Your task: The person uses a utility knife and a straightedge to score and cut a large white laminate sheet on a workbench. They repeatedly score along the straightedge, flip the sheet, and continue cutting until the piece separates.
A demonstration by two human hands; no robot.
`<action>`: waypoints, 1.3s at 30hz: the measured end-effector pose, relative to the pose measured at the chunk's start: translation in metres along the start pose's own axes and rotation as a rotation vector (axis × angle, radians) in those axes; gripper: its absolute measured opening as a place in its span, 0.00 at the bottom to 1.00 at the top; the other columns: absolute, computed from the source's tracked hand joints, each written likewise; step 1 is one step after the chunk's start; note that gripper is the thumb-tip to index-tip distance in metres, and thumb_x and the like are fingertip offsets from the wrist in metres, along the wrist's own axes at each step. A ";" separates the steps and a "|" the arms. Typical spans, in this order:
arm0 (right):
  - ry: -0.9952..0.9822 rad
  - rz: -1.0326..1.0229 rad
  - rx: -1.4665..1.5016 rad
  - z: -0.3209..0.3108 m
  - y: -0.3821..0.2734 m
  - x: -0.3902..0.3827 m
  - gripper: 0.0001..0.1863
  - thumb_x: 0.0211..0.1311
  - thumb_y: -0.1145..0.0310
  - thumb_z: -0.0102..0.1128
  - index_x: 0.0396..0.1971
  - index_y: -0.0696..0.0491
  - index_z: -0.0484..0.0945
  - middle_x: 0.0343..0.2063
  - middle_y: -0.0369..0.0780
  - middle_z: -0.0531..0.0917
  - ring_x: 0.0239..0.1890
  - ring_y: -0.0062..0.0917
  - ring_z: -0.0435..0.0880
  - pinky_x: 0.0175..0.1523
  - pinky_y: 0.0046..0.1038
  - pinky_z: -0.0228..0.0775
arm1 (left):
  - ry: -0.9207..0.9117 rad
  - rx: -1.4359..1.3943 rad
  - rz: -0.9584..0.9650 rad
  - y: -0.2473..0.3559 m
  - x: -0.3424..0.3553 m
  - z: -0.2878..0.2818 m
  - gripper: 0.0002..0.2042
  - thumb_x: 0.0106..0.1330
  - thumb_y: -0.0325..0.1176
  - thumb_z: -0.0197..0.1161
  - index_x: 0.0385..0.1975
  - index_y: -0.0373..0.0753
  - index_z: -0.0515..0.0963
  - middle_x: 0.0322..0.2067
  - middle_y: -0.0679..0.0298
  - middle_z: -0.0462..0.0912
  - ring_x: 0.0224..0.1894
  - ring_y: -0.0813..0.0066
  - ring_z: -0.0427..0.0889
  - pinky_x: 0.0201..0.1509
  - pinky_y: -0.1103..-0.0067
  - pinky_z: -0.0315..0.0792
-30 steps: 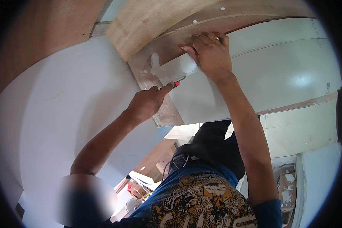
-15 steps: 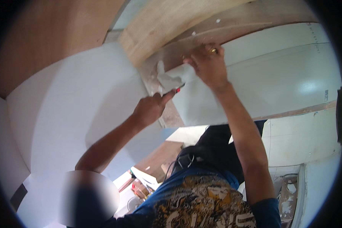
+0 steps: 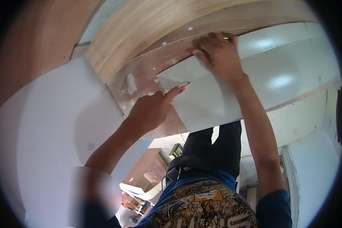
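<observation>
My left hand (image 3: 150, 110) is closed around a utility knife with a red part near its front (image 3: 182, 88); most of its handle is hidden in the grip. The index finger stretches along the knife, and the thin blade points right over a glossy white sheet (image 3: 212, 95). That sheet lies on a reddish-brown board (image 3: 121, 85), its left end short of the board's end. My right hand (image 3: 220, 55), wearing a ring, is palm down at the sheet's far edge with bent, slightly blurred fingers apart. I see nothing held in it.
A pale wood panel (image 3: 140, 28) rises along the far side, and a white panel (image 3: 53, 125) stands at the left. White scraps (image 3: 190, 28) dot the board. Below, past the near edge, are a wooden box-like piece (image 3: 146, 167) and a clear round container (image 3: 129, 217).
The raised, curled white corner of the sheet now lies flat. My right hand has moved right and slightly away from the knife. My left hand keeps the knife over the sheet's left part.
</observation>
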State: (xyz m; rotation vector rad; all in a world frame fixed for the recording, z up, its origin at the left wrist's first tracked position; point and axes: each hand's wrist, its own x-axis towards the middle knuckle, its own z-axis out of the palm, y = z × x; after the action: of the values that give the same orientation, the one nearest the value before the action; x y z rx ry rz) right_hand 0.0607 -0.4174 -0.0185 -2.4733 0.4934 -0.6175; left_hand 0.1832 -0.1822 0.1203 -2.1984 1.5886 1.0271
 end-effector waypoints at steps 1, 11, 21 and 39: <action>0.037 0.052 -0.068 0.002 -0.002 -0.002 0.13 0.71 0.53 0.66 0.42 0.46 0.89 0.41 0.35 0.90 0.54 0.33 0.84 0.69 0.47 0.61 | -0.013 0.015 0.015 0.003 0.007 -0.004 0.27 0.78 0.35 0.62 0.75 0.49 0.67 0.35 0.48 0.84 0.34 0.47 0.89 0.38 0.57 0.83; 0.047 0.221 -0.139 0.023 -0.019 -0.002 0.19 0.76 0.53 0.58 0.34 0.48 0.92 0.40 0.35 0.91 0.56 0.29 0.83 0.72 0.45 0.60 | -0.049 0.156 0.048 -0.012 0.002 0.013 0.27 0.80 0.36 0.60 0.78 0.49 0.65 0.32 0.46 0.84 0.32 0.45 0.88 0.35 0.57 0.83; 0.069 0.215 -0.113 0.025 -0.026 -0.009 0.14 0.73 0.52 0.63 0.39 0.47 0.89 0.45 0.35 0.89 0.60 0.32 0.81 0.74 0.48 0.56 | -0.128 0.149 -0.078 -0.063 -0.059 0.006 0.25 0.79 0.33 0.59 0.73 0.46 0.64 0.32 0.48 0.86 0.33 0.46 0.89 0.39 0.54 0.82; 0.107 -0.015 -0.067 0.004 -0.014 -0.023 0.14 0.63 0.50 0.71 0.42 0.41 0.88 0.42 0.32 0.83 0.57 0.31 0.78 0.73 0.50 0.53 | 0.238 0.118 0.045 0.009 0.003 0.047 0.31 0.73 0.27 0.60 0.77 0.49 0.68 0.38 0.45 0.84 0.34 0.43 0.89 0.39 0.57 0.84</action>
State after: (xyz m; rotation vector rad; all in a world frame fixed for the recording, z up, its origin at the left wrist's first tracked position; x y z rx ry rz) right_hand 0.0465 -0.3944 -0.0204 -2.5184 0.5457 -0.7532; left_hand 0.1572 -0.1613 0.0856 -2.2824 1.7558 0.6833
